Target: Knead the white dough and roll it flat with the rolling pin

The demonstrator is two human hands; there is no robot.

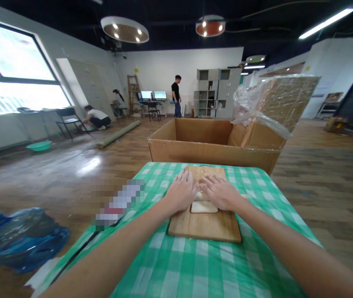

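Both hands are down. The left hand (181, 192) and right hand (221, 192) lie palm-flat, each grip spread open and clasping nothing, pressing the pale dough (204, 207) at the middle of the wooden board (206, 229), near the far edge of the green-checked surface (195, 269). The risk, I'd say, is that a hard push skates the board toward the cardboard box (207, 155), or that dough sticks to the palms. No writing reads, and the item (119, 205) at the left edge is blurred.

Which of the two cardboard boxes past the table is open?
The wide low box behind the table: its top is open. The other box, at its right end, is wrapped in clear plastic.
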